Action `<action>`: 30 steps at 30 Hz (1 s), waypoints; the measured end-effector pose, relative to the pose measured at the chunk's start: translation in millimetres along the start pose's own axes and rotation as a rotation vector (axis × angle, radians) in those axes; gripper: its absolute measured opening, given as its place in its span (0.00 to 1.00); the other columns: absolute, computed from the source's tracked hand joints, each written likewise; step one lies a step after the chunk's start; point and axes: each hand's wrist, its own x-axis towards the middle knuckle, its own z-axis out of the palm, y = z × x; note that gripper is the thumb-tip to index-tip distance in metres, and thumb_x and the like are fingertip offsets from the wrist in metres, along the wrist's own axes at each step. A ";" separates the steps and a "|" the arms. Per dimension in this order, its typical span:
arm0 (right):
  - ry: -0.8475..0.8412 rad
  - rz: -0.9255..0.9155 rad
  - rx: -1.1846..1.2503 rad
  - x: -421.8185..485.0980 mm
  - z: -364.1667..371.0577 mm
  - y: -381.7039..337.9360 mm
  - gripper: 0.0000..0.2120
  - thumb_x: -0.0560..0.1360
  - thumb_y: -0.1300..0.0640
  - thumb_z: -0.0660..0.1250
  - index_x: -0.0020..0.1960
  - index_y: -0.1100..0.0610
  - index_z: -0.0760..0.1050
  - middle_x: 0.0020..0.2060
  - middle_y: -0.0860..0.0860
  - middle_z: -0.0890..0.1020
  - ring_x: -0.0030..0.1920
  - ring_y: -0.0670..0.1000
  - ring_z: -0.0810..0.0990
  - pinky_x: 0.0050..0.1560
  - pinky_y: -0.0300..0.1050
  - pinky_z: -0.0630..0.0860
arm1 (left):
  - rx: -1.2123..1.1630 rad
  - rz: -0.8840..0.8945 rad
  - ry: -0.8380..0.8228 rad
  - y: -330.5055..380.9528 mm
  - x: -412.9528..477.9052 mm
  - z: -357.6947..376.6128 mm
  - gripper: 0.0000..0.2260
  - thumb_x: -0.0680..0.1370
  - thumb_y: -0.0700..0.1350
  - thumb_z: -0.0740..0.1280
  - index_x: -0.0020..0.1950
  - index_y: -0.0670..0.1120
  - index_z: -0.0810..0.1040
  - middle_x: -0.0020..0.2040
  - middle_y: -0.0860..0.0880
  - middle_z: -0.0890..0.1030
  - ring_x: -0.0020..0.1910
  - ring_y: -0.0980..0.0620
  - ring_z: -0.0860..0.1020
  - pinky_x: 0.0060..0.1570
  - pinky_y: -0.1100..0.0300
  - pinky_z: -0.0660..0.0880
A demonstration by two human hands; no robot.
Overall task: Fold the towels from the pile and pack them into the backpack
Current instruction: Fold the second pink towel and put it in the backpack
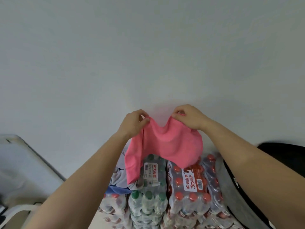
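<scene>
Plain white wall point(148, 55) fills most of your view, with shrink-wrapped water bottle packs point(193, 182) stacked below. Both your arms are stretched out in front, and your left hand point(135, 123) and right hand point(189, 118) each pinch the top edge of the pink towel point(165, 146). The hands are a little apart, so the towel sags between them and hangs over the bottles. Other towels point(118, 180) sit bunched at lower left, and the backpack point(231, 187) lies just right of the packs.

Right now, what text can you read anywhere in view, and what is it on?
"农夫山泉" on the white label of the green-capped bottle pack.
"农夫山泉" and "30" on the white and red label of the red-capped bottle pack.
The smaller print on both labels and the barcode digits are too blurred to read.
</scene>
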 end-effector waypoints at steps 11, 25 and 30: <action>-0.146 0.028 -0.020 -5.8 64.3 -9.9 0.04 0.71 0.47 0.71 0.42 0.46 0.81 0.40 0.44 0.83 0.43 0.47 0.81 0.47 0.52 0.80 | -0.079 0.019 -0.045 2.7 -19.2 34.8 0.04 0.74 0.50 0.69 0.44 0.55 0.84 0.39 0.56 0.84 0.41 0.60 0.81 0.46 0.57 0.78; 0.055 -0.086 -0.085 9.0 -2.6 2.2 0.03 0.73 0.56 0.71 0.44 0.53 0.84 0.43 0.46 0.84 0.47 0.46 0.80 0.49 0.39 0.70 | 0.160 -0.137 -0.008 -29.3 -27.7 6.7 0.12 0.71 0.43 0.66 0.51 0.53 0.83 0.45 0.56 0.83 0.47 0.52 0.80 0.48 0.54 0.78; 0.190 -0.020 -0.095 0.4 -34.5 13.8 0.04 0.73 0.57 0.70 0.44 0.53 0.84 0.43 0.46 0.84 0.47 0.46 0.80 0.50 0.40 0.71 | 0.153 -0.135 0.034 -41.4 -28.5 -18.4 0.11 0.71 0.40 0.67 0.50 0.50 0.84 0.42 0.54 0.83 0.44 0.53 0.80 0.49 0.58 0.77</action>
